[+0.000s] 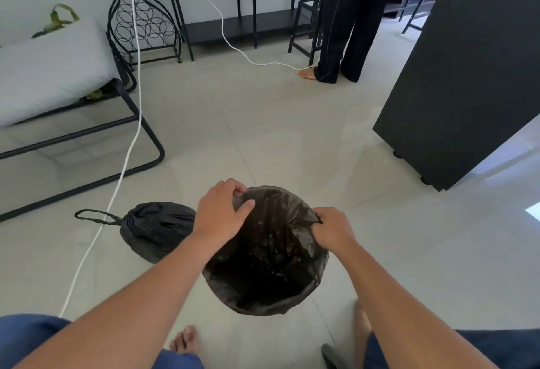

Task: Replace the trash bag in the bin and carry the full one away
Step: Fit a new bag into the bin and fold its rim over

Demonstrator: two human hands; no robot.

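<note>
Floor [263,123]: pale, shiny tiles all around.
Cabinet [467,70]: big and black, standing on small feet at the right.
Seat [49,70]: grey cushion on a black metal frame, at the left.
Other person [344,18]: only dark trousers and one bare foot show, far back by the black shelf [242,27].
Wire rack [143,15]: black rings, standing next to the seat.
Cord [128,149]: white, running down the floor on the left, past the full bag.
Bin [263,307]: round, on the floor between the person's bare feet, with a new bag [271,246] – black and crinkly – open inside it and folded over the rim.
Full bag [157,231]: black, tied shut with a loop – it sits on the floor just left of the bin.
Left hand [222,211]: fingers curled over the far left edge of the new bag, holding it at the rim.
Right hand [330,228]: pinching the right edge of the new bag at the rim.
</note>
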